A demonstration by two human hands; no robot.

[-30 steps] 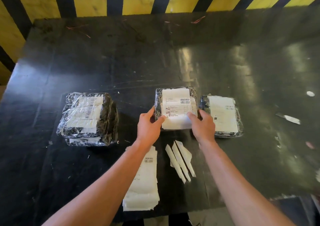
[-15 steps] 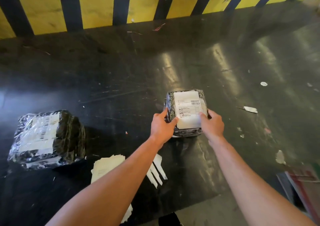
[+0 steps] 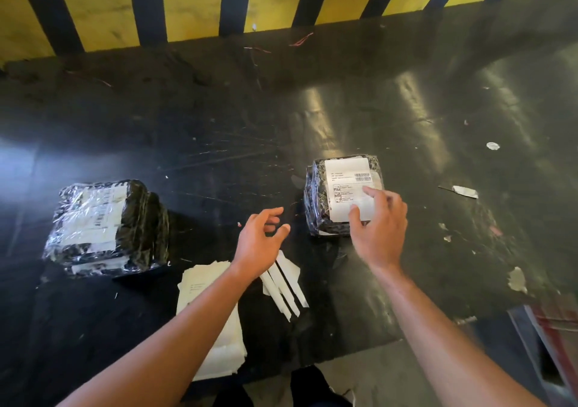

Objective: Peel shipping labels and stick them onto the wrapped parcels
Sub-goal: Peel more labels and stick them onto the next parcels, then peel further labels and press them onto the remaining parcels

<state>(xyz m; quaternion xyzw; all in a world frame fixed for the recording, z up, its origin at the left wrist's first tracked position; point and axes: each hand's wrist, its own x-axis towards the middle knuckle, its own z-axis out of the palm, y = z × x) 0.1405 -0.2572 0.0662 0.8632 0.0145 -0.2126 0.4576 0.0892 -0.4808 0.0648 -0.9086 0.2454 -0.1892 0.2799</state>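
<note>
A wrapped parcel [image 3: 319, 200] with a white shipping label [image 3: 347, 181] on top sits on another parcel right of centre on the black table [image 3: 219, 131]. My right hand [image 3: 380, 228] hovers over its near edge, fingers loosely spread, holding nothing. My left hand [image 3: 259, 244] floats to the left of it, relaxed and off the parcel. A stack of wrapped, labelled parcels [image 3: 106, 228] lies at the left. A pile of label sheets [image 3: 215, 338] lies under my left forearm, with several white backing strips [image 3: 287, 291] beside it.
Paper scraps [image 3: 464, 191] and bits of debris dot the table's right side. A yellow and black striped wall [image 3: 194, 3] runs behind the table. The table's near edge and the floor [image 3: 375, 372] show at the bottom.
Both hands have let go of the labelled parcel after setting it on top of the other parcel at the right. My left hand has drawn back to the left. The camera has shifted.
</note>
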